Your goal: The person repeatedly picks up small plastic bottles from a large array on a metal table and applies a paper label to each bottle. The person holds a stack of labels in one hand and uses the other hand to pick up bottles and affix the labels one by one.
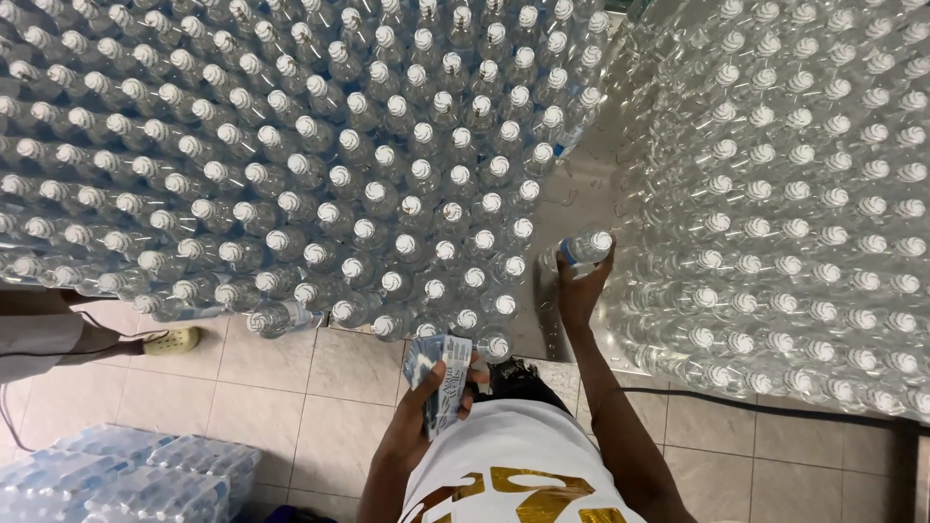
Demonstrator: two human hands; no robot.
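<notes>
Right hand (pixel 581 291) grips a bottle (pixel 584 249) right of centre; left hand (pixel 426 412) clutches a label stack (pixel 441 380), lower centre, beside massed bottles (pixel 291 155).

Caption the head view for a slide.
Right hand grips a labelled bottle among capped bottles; left hand holds labels.

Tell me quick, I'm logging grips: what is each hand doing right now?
Left hand: closed on a stack of labels.
Right hand: fingers closed around a clear bottle lying on its side between the two bottle masses.
</notes>
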